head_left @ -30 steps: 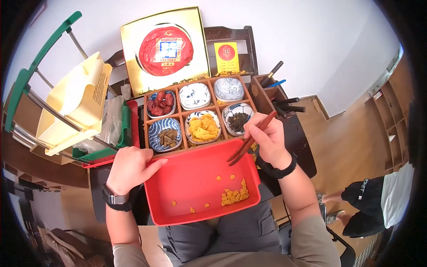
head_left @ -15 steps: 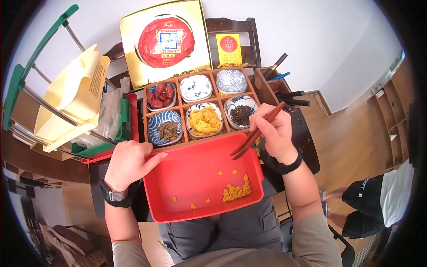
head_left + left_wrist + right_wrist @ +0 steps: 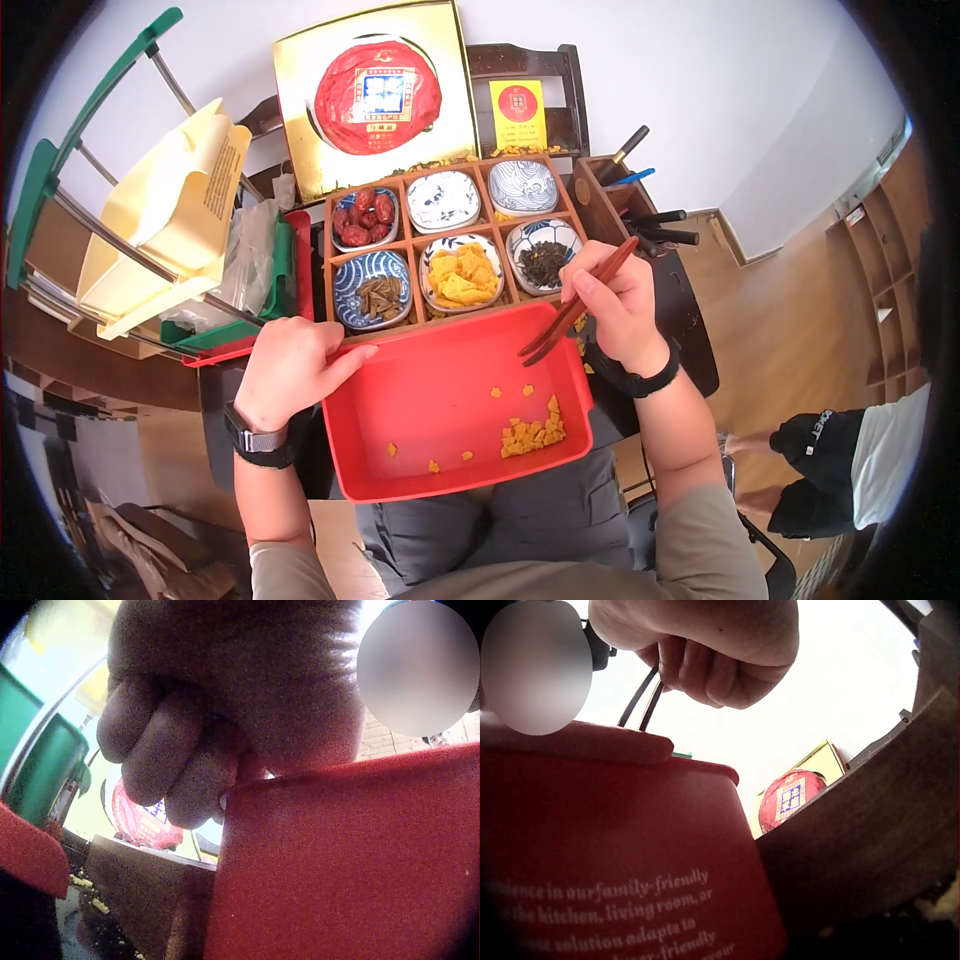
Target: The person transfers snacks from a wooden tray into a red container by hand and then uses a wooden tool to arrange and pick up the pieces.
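My right hand (image 3: 615, 305) holds a pair of reddish-brown wooden tongs (image 3: 570, 318), tips pointing down over the right part of a red plastic bin (image 3: 430, 385). Nothing shows between the tips. With its thumb over the rim, my left hand (image 3: 285, 370) grips the bin's back left corner; its other fingers (image 3: 161, 754) curl outside the wall in the left wrist view. Small yellow-orange pieces (image 3: 533, 436) are heaped in the bin's front right corner, with several more scattered over its floor. In the right wrist view the tongs (image 3: 639, 701) stand above the bin's rim.
Behind the bin, a wooden divided box (image 3: 410, 243) holds patterned bowls with red dates (image 3: 363, 217), yellow pieces (image 3: 462, 276), dark leaves (image 3: 543, 264) and brown bits (image 3: 381, 297). A pen holder (image 3: 600, 200) stands right, a gold box (image 3: 300, 110) behind, a green-handled rack (image 3: 30, 210) left.
From one second to half a second ago, the tongs and right hand shifted slightly right, and the whole view tilted a little. Since then almost nothing has moved; the left hand keeps its grip.
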### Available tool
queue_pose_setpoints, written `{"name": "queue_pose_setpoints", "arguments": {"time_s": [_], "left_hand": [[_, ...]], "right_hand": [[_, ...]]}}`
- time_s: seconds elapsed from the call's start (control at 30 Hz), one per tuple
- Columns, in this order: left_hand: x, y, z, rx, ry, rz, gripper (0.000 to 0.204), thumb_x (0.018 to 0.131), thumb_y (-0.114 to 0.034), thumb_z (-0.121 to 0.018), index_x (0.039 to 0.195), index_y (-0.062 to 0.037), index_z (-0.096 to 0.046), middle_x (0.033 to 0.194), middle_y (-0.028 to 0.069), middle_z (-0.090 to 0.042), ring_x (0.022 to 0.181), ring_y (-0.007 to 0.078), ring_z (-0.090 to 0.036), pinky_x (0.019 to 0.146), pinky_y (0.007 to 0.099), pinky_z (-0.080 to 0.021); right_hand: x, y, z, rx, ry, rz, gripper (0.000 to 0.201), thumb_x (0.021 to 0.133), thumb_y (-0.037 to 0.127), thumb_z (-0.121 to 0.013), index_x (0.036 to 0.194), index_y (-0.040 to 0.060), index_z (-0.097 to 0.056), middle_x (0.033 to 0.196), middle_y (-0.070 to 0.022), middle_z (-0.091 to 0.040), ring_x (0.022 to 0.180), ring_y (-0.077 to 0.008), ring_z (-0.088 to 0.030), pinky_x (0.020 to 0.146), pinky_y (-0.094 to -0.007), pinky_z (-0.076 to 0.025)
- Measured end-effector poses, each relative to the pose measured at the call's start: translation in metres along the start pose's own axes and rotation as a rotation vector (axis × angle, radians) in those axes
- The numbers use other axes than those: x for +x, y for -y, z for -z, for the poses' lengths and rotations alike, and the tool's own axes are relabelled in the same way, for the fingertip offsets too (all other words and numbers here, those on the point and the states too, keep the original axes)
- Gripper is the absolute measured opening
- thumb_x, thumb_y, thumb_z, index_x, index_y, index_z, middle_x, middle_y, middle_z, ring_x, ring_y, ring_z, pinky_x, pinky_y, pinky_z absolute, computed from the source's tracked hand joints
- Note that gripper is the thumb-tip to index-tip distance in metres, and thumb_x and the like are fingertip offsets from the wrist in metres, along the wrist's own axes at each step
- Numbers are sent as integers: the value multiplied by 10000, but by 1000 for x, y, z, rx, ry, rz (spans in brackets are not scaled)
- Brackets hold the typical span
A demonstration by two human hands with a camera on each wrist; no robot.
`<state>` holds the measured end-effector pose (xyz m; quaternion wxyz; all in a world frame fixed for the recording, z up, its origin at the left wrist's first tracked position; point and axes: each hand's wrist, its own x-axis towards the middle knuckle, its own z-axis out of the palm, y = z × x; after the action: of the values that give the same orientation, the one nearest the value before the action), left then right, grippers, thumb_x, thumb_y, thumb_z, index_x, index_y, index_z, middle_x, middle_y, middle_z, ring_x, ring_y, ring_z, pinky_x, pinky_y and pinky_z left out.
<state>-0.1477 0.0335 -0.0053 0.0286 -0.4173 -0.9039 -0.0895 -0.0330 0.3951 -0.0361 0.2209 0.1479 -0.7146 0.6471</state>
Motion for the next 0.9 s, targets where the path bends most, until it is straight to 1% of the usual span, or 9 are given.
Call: {"name": "queue_pose_setpoints", "arguments": {"time_s": [0.07,0.17,0.27,0.4,0.6,0.8,0.9], "left_hand": [[0,0,-1,1,-7,-3,541,939,-447,-820,639,-49,-609,608,199,-595,632,433,-648,571,506,-504],[-1,2,-2,-6,-6,-5,544,941,-444,-820,636,-49,-604,606,199,-590,628,432,-644,569,505,-500],[0,1,-2,-18,-1,-9,548,942,-439,-822,633,-48,-597,606,198,-586,623,432,-637,567,503,-495],[1,0,-2,-23,1,6,554,942,-430,-826,628,-43,-585,606,199,-580,622,432,-632,570,503,-490],[1,-1,-1,-22,17,24,551,943,-418,-828,630,-38,-578,605,203,-570,626,431,-629,576,505,-488],[0,-1,-1,-29,16,28,545,944,-417,-826,635,-39,-583,612,206,-576,634,436,-634,580,508,-494],[2,-2,0,-36,29,33,538,948,-420,-819,643,-40,-588,619,209,-583,647,440,-642,586,514,-499]], "right_hand": [[1,1,-1,-28,10,12,200,1079,89,-636,909,0,-692,852,-39,-668,769,-123,-610,700,-299,-477],[1,5,-2,-64,71,-46,181,1074,82,-652,919,-1,-692,828,-28,-657,728,-112,-596,664,-285,-462],[4,4,-2,-121,89,5,164,1068,74,-665,926,-4,-693,810,-24,-649,701,-105,-586,640,-279,-452],[4,4,0,-143,89,17,152,1063,70,-669,934,-6,-694,811,-35,-658,713,-111,-601,642,-287,-452],[3,6,0,-204,115,48,145,1059,66,-673,931,0,-690,791,-41,-652,674,-119,-577,615,-298,-437],[3,5,-3,-170,109,14,140,1051,65,-683,925,4,-689,771,-41,-645,660,-123,-573,603,-300,-431],[4,7,-4,-207,120,19,135,1046,60,-685,924,2,-687,771,-42,-646,657,-125,-574,601,-298,-429]]}}
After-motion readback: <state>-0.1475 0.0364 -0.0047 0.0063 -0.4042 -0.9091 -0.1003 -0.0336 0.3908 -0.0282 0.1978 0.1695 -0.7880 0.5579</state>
